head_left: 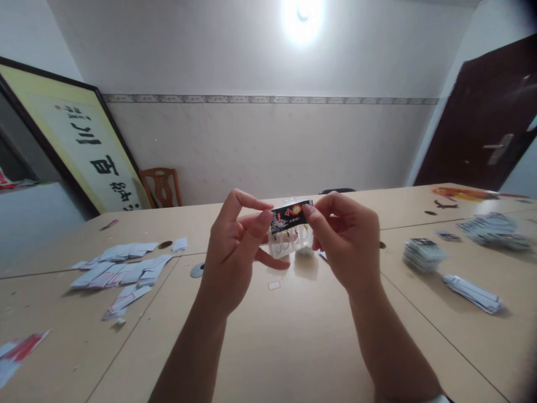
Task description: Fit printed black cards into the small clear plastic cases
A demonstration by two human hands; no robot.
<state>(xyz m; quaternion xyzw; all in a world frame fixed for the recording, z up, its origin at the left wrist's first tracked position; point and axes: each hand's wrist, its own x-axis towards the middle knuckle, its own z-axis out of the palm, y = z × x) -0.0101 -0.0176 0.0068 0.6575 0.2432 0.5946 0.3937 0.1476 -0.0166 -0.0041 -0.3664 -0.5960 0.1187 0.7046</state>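
Between my two hands, above the table, is a small fish hook pack (pixel 289 238): a clear plastic case with several curved hooks. Across its upper part lies a black printed label card (pixel 287 218) with an orange burst, slightly tilted. My left hand (pixel 232 257) is closed on the left side, thumb at the card's left edge and other fingers behind and below. My right hand (pixel 348 240) pinches the right end, thumb on the card's upper right corner. Whether the card is fixed to the case, I cannot tell. Under the hands lies a small white red-bordered sticker (pixel 274 285).
White paper slips (pixel 121 271) lie spread on the left of the table (pixel 293 341). At the right are a stack of packs (pixel 423 254), a larger pile of packs (pixel 495 229) and a bundle of white slips (pixel 473 293). A chair (pixel 163 186) stands behind.
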